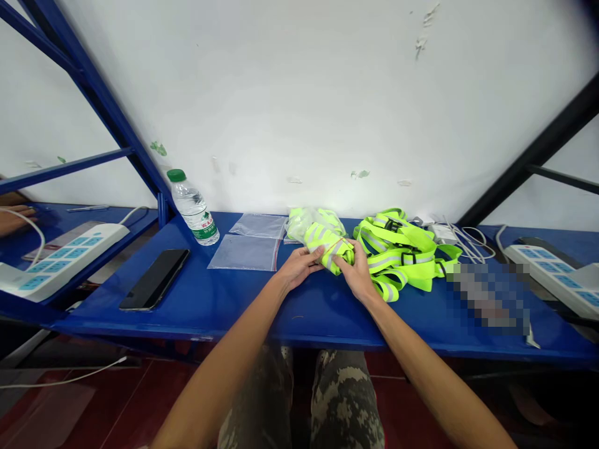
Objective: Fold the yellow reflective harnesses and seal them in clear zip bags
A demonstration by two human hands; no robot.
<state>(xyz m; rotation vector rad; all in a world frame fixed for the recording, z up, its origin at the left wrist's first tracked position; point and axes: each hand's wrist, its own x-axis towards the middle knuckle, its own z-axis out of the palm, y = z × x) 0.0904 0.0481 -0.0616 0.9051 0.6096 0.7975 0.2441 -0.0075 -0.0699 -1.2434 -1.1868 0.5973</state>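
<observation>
Both my hands grip a neon-yellow reflective strap bundle (pixel 322 237) with silvery bands, folded compactly just above the blue table. A thin red line crosses it, and a clear plastic bag seems to wrap it. My left hand (pixel 301 267) pinches its left side between thumb and fingers. On the right end, my right hand (pixel 358 272) closes with its thumb in front. Directly behind lie more yellow bundles in clear plastic (pixel 299 223). Loose reflective straps (pixel 402 249) with black buckles are heaped beside my right hand. Flat clear zip bags (pixel 246 252) lie left of my left hand.
A water bottle (pixel 194 209) and a black phone (pixel 154 280) occupy the table's left side. White cables (pixel 472 242) lie behind the straps. Power strips (pixel 60 259) flank both ends. Blue frame bars rise at left. Another person's hand (pixel 19 218) shows far left.
</observation>
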